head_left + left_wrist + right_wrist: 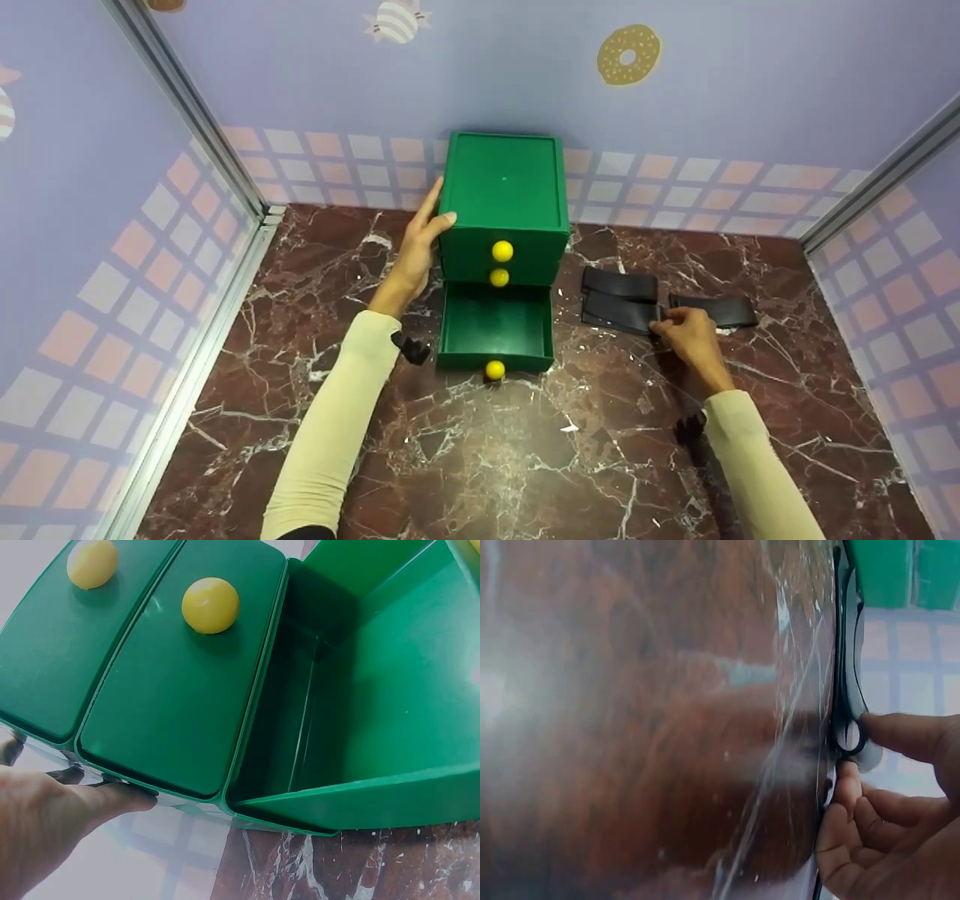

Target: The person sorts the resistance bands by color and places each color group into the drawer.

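Note:
A green drawer cabinet (504,180) with yellow ball knobs stands against the back wall. Its bottom drawer (495,322) is pulled out and bare inside; the two drawers above are closed. My left hand (414,255) rests against the cabinet's left side, fingers straight along it and thumb at the top edge. In the left wrist view, that hand (52,817) shows beside the closed drawers. To the cabinet's right, my right hand (688,337) pinches the end of a flat black folded strip (619,311). Its looped end (849,736) lies between thumb and fingers in the right wrist view.
Another black strip (619,283) lies just behind the pinched one, overlapping it. A third black strip (724,311) is to the right, partly behind my right hand. The marbled brown tabletop (480,465) is bounded by patterned walls at the back, left and right.

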`<state>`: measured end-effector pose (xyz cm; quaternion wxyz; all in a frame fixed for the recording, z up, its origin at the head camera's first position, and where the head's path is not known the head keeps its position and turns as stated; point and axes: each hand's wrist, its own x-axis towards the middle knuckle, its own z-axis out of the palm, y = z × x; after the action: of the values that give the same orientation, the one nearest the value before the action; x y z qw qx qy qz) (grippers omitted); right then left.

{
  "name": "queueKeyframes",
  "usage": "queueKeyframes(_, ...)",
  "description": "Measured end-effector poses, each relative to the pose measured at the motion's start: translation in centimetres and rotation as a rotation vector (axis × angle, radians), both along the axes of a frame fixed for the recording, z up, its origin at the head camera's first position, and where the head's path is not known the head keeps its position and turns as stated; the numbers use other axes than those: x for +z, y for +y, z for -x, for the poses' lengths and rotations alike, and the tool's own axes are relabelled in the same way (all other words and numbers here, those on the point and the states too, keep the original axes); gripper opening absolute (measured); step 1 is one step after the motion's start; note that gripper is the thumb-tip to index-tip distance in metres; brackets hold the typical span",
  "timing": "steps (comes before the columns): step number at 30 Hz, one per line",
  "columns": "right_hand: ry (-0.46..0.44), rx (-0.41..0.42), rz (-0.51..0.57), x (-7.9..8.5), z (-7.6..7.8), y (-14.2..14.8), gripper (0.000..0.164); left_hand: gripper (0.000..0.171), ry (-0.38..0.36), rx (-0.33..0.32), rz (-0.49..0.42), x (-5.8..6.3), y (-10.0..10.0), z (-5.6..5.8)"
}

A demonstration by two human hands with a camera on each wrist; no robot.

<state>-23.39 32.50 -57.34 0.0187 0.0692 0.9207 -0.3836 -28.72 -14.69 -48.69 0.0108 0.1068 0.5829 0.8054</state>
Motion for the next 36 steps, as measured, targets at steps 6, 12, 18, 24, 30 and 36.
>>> queueKeyframes(6,0.056,-0.029,0.122,0.4,-0.5,-1.0,0.023,0.077,-0.005,-0.004,0.005,0.0,-0.1,0.0)
queueKeyframes(12,0.175,0.007,0.15,1.8,-1.6,-1.8,0.018,0.078,-0.01,0.009,0.003,0.0,-0.1,0.0)
queueKeyframes(18,0.277,0.035,0.077,3.7,-2.8,-2.7,0.017,0.079,-0.016,0.01,0.008,0.1,0.0,0.0)
queueKeyframes(24,0.416,0.05,0.069,5.8,-3.6,-3.9,0.018,0.076,-0.011,0.013,0.005,0.0,0.0,-0.1)
queueKeyframes(30,0.53,0.077,0.11,8.2,-4.7,-5.6,0.022,0.078,0.007,0.0,0.015,0.0,0.0,-0.1)
queueKeyframes(36,0.59,0.149,0.135,10.2,-5.3,-7.7,0.025,0.079,-0.006,-0.002,0.018,0.1,0.0,0.0)
